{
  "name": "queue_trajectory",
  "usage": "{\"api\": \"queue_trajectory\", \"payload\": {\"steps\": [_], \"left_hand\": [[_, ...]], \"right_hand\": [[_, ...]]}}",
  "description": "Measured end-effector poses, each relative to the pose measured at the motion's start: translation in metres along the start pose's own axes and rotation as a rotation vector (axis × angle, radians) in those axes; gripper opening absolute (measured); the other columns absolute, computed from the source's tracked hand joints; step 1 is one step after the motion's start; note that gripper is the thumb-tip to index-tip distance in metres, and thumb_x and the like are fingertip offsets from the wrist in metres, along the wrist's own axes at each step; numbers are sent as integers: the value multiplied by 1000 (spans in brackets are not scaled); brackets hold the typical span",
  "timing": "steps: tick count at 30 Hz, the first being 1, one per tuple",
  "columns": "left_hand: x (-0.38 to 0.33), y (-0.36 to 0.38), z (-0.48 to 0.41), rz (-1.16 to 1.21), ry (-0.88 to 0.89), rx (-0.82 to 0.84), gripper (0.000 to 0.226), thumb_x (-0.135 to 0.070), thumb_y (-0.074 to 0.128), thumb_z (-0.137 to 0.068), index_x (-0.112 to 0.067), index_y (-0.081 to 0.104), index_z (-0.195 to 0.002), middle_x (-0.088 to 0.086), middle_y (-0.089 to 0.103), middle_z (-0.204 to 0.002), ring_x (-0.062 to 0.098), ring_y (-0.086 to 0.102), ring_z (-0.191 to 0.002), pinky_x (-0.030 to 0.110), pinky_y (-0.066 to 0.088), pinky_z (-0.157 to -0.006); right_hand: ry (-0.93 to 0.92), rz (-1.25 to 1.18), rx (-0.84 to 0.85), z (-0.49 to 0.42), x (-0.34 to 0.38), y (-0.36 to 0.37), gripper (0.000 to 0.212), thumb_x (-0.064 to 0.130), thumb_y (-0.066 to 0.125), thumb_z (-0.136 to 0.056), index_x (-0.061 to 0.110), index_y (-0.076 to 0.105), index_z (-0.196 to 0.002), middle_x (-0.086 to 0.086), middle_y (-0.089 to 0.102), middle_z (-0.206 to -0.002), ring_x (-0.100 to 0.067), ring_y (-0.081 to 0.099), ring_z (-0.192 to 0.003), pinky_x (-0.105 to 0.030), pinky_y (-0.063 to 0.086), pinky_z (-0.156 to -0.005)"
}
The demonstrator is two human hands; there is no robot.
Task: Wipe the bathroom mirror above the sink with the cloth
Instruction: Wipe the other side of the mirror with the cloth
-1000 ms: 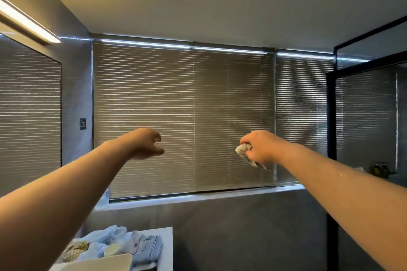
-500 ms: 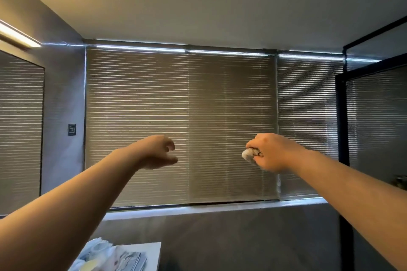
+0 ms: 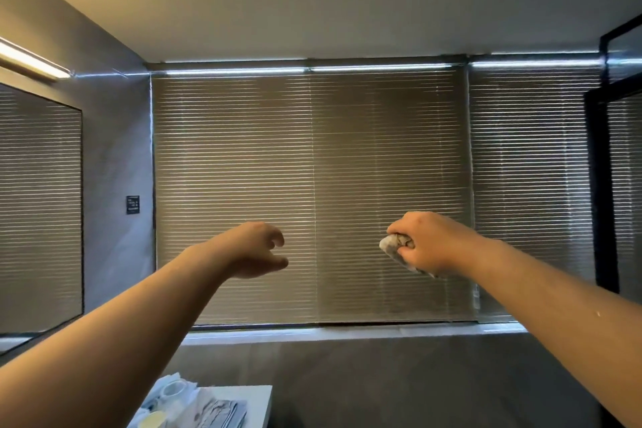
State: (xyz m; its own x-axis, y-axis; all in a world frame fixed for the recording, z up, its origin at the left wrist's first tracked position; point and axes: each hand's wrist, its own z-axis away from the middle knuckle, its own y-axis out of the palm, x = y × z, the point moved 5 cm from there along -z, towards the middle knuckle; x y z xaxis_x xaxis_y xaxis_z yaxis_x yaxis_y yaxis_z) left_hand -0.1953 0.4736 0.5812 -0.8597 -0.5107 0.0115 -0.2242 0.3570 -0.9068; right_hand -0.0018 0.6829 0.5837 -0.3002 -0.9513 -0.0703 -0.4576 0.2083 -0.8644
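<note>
My right hand [image 3: 429, 241] grips a bunched grey cloth [image 3: 391, 244], held out in front of me at chest height. My left hand [image 3: 255, 248] is stretched forward beside it with loosely curled fingers and holds nothing. The mirror [image 3: 40, 212] hangs on the left wall under a lit strip lamp and reflects the blinds. Both hands are in the air facing the window, well to the right of the mirror. No sink is in view.
Closed slatted blinds [image 3: 312, 198] cover the window ahead, with a sill [image 3: 347, 332] below. A white counter [image 3: 257, 400] at the bottom carries small jars and folded cloths. A black-framed glass partition [image 3: 604, 184] stands at the right.
The view has tilted up and swung slightly left, so more of the mirror shows again. Both arms stay outstretched; the right hand keeps its hold on the cloth.
</note>
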Motion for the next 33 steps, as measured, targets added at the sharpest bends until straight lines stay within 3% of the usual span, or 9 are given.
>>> {"api": "queue_trajectory", "payload": {"steps": [17, 24, 29, 33], "left_hand": [[130, 80, -175, -38, -14, -33, 48, -49, 59, -87, -26, 54, -129, -4, 59, -128, 15, 56, -114, 30, 47, -94], [155, 129, -239, -5, -34, 19, 48, -47, 60, -88, -24, 55, -129, -4, 60, -129, 14, 56, -114, 29, 46, -95], [167, 156, -289, -23, -60, 10, 49, -48, 60, -88, -25, 53, -131, -4, 59, -128, 12, 56, -111, 26, 46, -92], [175, 178, -332, -48, -120, 31, 51, -50, 61, -86, -26, 53, -131, -5, 59, -128, 14, 57, -111, 29, 47, -93]], "right_hand": [[67, -72, 31, -194, -34, 112, 20, 28, 54, -90, 23, 66, -104, 10, 60, -99, -14, 61, -91, -43, 55, -83], [47, -91, 48, -259, -58, 159, 25, 30, 57, -92, 30, 65, -115, 10, 60, -108, -15, 58, -99, -39, 52, -88], [5, -130, 62, -310, -87, 203, 19, 30, 56, -89, 31, 66, -105, 12, 61, -102, -14, 59, -94, -43, 54, -86], [-21, -187, 58, -352, -118, 229, 24, 29, 56, -90, 29, 66, -112, 11, 61, -107, -13, 59, -95, -40, 55, -86]]}}
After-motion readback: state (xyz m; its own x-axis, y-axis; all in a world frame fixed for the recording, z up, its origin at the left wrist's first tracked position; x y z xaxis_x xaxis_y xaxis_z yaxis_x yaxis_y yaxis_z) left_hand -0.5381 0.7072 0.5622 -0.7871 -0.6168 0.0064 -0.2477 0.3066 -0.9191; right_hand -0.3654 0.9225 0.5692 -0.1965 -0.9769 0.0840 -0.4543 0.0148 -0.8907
